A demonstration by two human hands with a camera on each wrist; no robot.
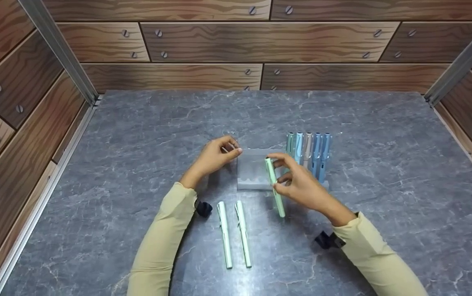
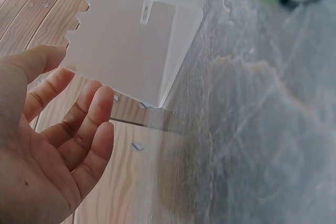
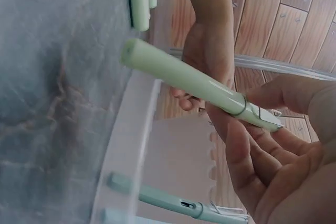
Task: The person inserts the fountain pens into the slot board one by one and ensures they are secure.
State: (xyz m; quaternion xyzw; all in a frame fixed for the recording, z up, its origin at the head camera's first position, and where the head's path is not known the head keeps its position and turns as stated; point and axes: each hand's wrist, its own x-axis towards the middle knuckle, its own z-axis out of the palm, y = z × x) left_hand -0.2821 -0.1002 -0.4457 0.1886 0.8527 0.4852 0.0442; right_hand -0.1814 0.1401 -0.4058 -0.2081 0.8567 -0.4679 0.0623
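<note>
We've got the right hand (image 1: 301, 185) pinching a mint-green capped pen (image 3: 186, 81) by the front of the frosted stand (image 1: 252, 165), left hand (image 1: 214, 157) pinching the stand's corner. Head cam shows us five racked pens (image 1: 308, 148); right wrist catches only two.

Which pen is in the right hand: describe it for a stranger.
On the grey marbled table, find the clear pen stand. By it the right hand pinches a pale green pen. Unlike the two similar pens lying nearby, it is held aloft.
</note>
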